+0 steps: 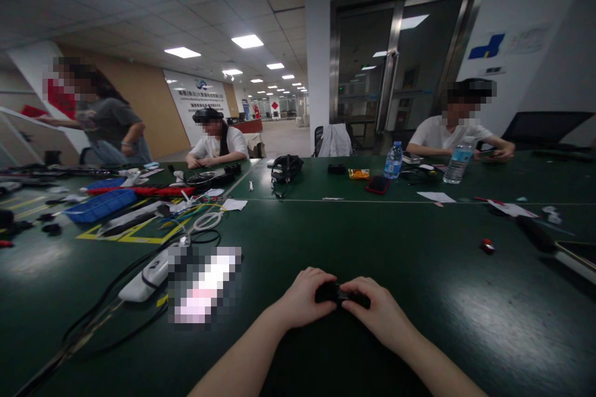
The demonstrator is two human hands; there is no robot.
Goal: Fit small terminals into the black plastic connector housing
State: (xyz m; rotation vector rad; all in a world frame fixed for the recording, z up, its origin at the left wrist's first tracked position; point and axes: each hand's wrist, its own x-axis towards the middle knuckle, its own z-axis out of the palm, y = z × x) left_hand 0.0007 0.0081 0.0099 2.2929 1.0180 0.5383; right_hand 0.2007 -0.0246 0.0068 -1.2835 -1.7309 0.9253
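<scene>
A small black object (331, 291) lies between my two hands, low over the dark green table (274, 242) near its front edge. My left hand (308, 298) has thumb and fingers closed on its left side. From the right, my right hand (375, 304) pinches the other end of it between thumb and fingers. The object's shape is too dark to make out. To the left of my hands is a bright, blurred-out flat item (207, 285).
A white power strip (146, 276) with black cables lies left; behind it are a blue tray (101, 206) and tools. Bottles (393, 160), a black pouch (286, 169) and a small red item (487, 245) sit farther off. Several people are across the table.
</scene>
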